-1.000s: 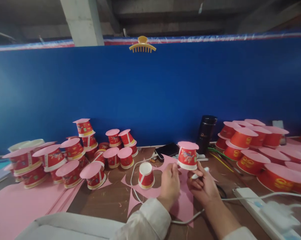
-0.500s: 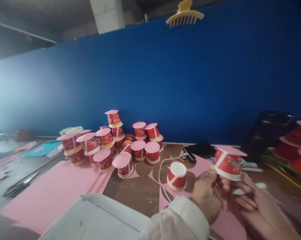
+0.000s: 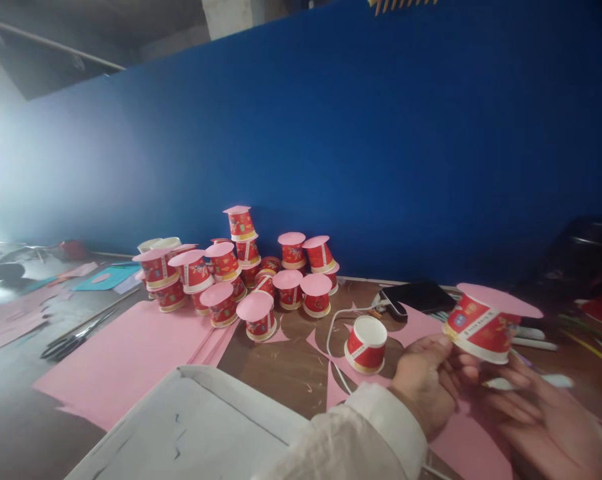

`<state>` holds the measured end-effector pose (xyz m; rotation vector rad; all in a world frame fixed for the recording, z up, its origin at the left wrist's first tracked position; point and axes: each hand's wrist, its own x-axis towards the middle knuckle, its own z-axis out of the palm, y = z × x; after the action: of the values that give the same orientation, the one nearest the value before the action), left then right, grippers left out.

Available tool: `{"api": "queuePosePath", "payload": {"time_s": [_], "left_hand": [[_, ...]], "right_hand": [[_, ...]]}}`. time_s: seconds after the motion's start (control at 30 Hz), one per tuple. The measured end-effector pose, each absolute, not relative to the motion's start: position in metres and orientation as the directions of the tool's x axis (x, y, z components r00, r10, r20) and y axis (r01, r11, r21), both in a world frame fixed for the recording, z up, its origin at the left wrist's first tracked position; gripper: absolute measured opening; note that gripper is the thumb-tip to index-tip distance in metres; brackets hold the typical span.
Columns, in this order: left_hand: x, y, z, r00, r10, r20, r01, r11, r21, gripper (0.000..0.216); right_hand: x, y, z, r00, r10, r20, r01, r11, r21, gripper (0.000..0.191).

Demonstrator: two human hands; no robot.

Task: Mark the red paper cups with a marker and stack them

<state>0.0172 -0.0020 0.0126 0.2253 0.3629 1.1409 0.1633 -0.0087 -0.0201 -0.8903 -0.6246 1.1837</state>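
Both hands hold up an upturned red paper cup (image 3: 483, 327) with a pink paper disc glued on its base. My left hand (image 3: 428, 380) pinches the cup's rim from the left. Under the cup, my right hand (image 3: 541, 413) supports it with its fingers and also holds a white pen-like stick (image 3: 528, 382). On the table to the left of my left hand stands another upturned red cup (image 3: 365, 344), bare of a disc, on a cut pink sheet (image 3: 421, 325).
A pile of several disc-topped red cups (image 3: 241, 273) sits at the back by the blue partition. Pink paper sheets (image 3: 125, 353) and scissors (image 3: 71, 340) lie left. A phone (image 3: 413, 297), a white cable (image 3: 335, 333) and a white tray (image 3: 191, 433) lie near me.
The view has swung left and tilted. The held cup has moved right in view and tipped slightly. Both hands keep their hold.
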Motion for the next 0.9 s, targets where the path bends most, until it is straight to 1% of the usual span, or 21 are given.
{"api": "queuePosePath", "payload": {"time_s": [0.03,0.07,0.1,0.17,0.27,0.37,0.43,0.5,0.57,0.63,0.7,0.77,0.83,0.87,0.9], "left_hand": [[0.016,-0.002,0.014,0.360,0.913,-0.193,-0.854,0.406,0.326,0.012],[0.015,-0.002,0.015,0.357,0.907,-0.223,-0.861,0.412,0.299,0.012],[0.014,-0.003,0.016,0.354,0.900,-0.254,-0.866,0.419,0.274,0.011],[0.012,-0.003,0.019,0.372,0.876,-0.306,-0.861,0.449,0.240,0.010],[0.009,-0.004,0.021,0.389,0.871,-0.300,-0.855,0.463,0.233,0.014],[0.009,-0.005,0.020,0.358,0.885,-0.298,-0.866,0.434,0.248,0.013],[0.011,-0.004,0.018,0.329,0.899,-0.288,-0.876,0.405,0.261,0.009],[0.012,-0.002,0.014,0.310,0.913,-0.264,-0.883,0.379,0.275,0.006],[0.013,0.000,0.011,0.292,0.925,-0.243,-0.888,0.357,0.290,0.006],[0.013,0.002,0.009,0.275,0.931,-0.238,-0.891,0.340,0.300,0.010],[0.013,0.002,0.007,0.267,0.936,-0.230,-0.891,0.331,0.311,0.018],[0.012,0.001,0.006,0.264,0.939,-0.221,-0.883,0.327,0.337,0.028],[0.011,-0.001,0.006,0.260,0.946,-0.196,-0.865,0.318,0.387,0.038],[0.011,-0.002,0.007,0.257,0.949,-0.181,-0.854,0.310,0.417,0.041],[0.010,-0.002,0.007,0.255,0.954,-0.159,-0.842,0.300,0.447,0.044]], "right_hand": [[0.161,-0.011,-0.016,0.236,0.963,-0.130,-0.575,0.030,-0.818,0.037],[0.158,-0.013,-0.011,0.214,0.956,-0.202,-0.623,-0.026,-0.782,0.038],[0.153,-0.016,-0.006,0.204,0.948,-0.245,-0.658,-0.052,-0.751,0.040],[0.144,-0.020,0.006,0.240,0.930,-0.279,-0.693,-0.037,-0.720,0.040],[0.132,-0.022,0.018,0.271,0.912,-0.309,-0.708,-0.029,-0.705,0.042],[0.131,-0.021,0.018,0.361,0.892,-0.271,-0.657,0.037,-0.753,0.047],[0.134,-0.020,0.014,0.455,0.871,-0.184,-0.560,0.119,-0.820,0.054],[0.138,-0.021,0.009,0.556,0.829,-0.060,-0.407,0.209,-0.889,0.057],[0.140,-0.024,0.005,0.631,0.769,0.099,-0.173,0.264,-0.949,0.057],[0.139,-0.031,0.005,0.639,0.724,0.259,0.098,0.257,-0.961,0.055],[0.135,-0.038,0.008,0.574,0.704,0.418,0.339,0.260,-0.904,0.052],[0.130,-0.043,0.014,0.472,0.642,0.604,0.530,0.340,-0.777,0.047],[0.125,-0.047,0.020,0.370,0.552,0.747,0.655,0.415,-0.631,0.039],[0.124,-0.049,0.022,0.337,0.523,0.783,0.691,0.427,-0.583,0.037],[0.123,-0.049,0.025,0.325,0.513,0.794,0.710,0.422,-0.564,0.036]]}}
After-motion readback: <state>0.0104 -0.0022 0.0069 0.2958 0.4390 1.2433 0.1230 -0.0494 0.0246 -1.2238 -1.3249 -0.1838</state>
